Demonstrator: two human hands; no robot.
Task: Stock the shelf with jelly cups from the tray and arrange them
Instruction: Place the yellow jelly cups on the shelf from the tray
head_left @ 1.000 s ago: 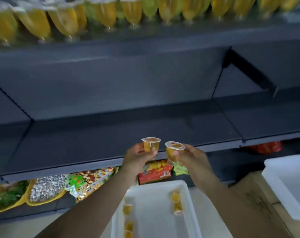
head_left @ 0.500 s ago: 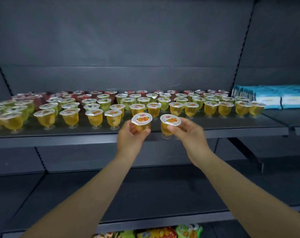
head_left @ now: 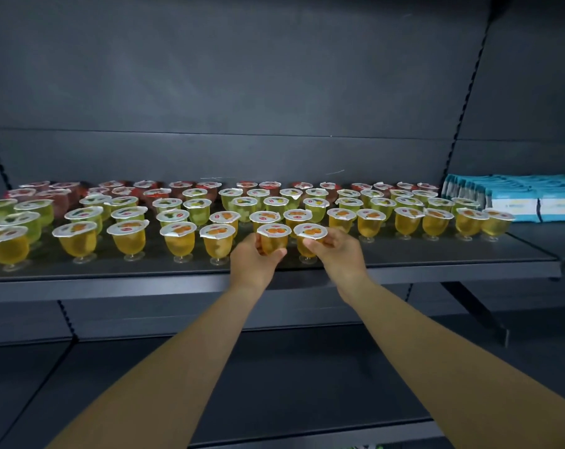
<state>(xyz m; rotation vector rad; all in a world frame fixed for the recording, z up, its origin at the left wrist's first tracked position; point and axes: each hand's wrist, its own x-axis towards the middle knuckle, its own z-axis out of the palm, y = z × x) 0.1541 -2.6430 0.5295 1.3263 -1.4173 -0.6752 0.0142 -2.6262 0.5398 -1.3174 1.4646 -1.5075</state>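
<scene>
A: What's different from half a second back?

B: Both hands have carried their orange jelly cups forward and down over the shelf (head_left: 436, 259). The left hand (head_left: 253, 265) has its fingers (head_left: 276, 254) wrapped around the left jelly cup (head_left: 273, 238), and the right hand (head_left: 334, 251) has its fingers pinching the right jelly cup (head_left: 308, 243) by the bowl.

A: Are they set down yet?

B: The right one looks landed: its clear foot shows touching the shelf below the fingers. The left cup's foot is hidden behind the hand, so I cannot tell whether it rests or hovers.

A: Where do they sit relative to the rest?

B: In the front row of orange cups (head_left: 216, 241), in the gap between the cup just left of the left hand and the cups to the right. Green cups (head_left: 274, 205) stand behind, red ones at the very back, and blue packets (head_left: 517, 202) lie on the neighbouring shelf.

A: So what does that mean for the job?

B: 2 more cups are nearly placed. Likely next is letting go and straightening them. The tray is out of view.
</scene>
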